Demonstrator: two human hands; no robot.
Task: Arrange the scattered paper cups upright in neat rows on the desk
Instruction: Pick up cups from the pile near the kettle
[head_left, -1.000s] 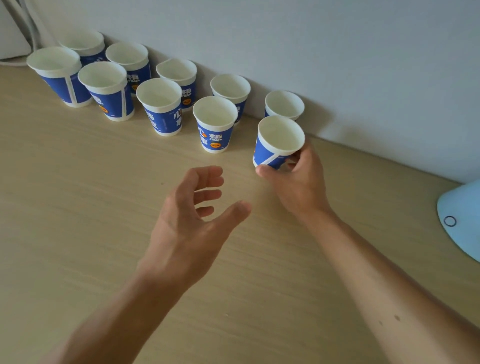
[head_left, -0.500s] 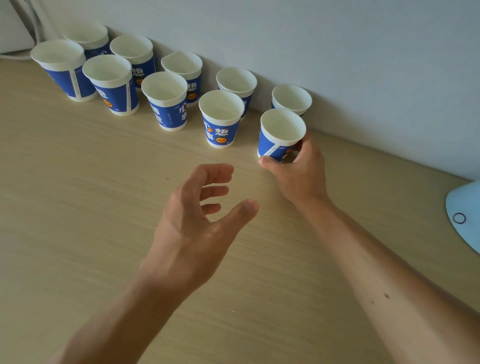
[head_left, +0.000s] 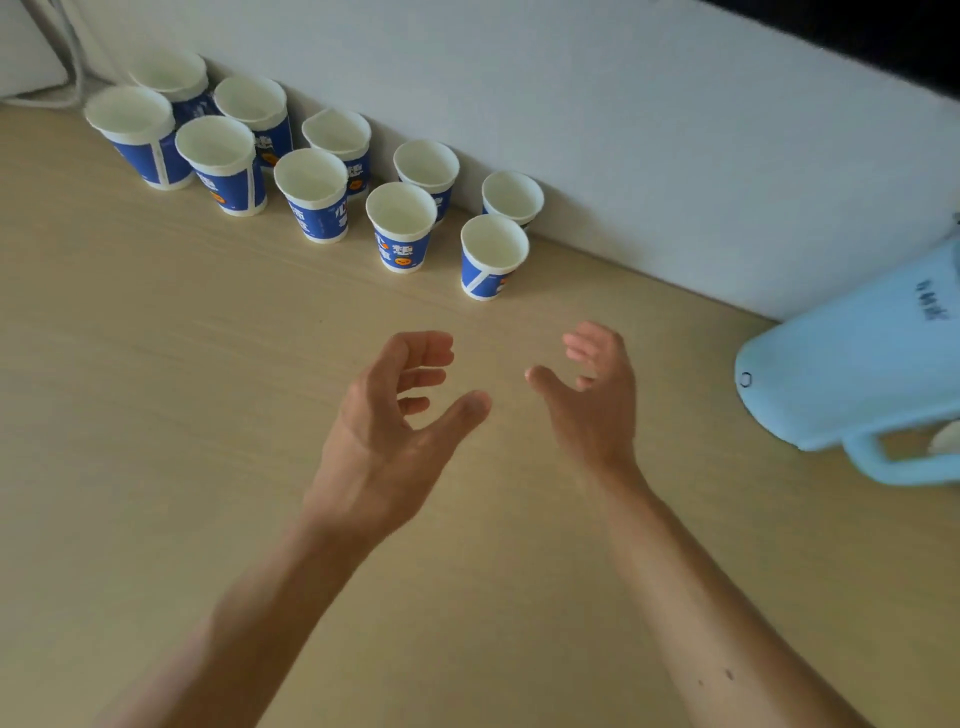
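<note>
Several blue-and-white paper cups stand upright in two slanting rows along the pale wall at the back of the wooden desk (head_left: 156, 415). The front row runs from a cup at the far left (head_left: 137, 137) to the rightmost cup (head_left: 491, 257), which stands alone with nothing touching it. The back row ends with a cup (head_left: 511, 197) against the wall. My left hand (head_left: 395, 421) hovers over the desk centre, fingers curled apart and empty. My right hand (head_left: 597, 400) is beside it, open and empty, a short way in front of the rightmost cup.
A light blue plastic object with a handle (head_left: 857, 369) lies on the desk at the right edge. A grey cable (head_left: 72, 67) hangs down the wall at the far left. The wall runs directly behind the cups.
My right hand has let go of the rightmost front cup and drawn back toward me. The cup stays upright in the row. My left hand has barely moved.
</note>
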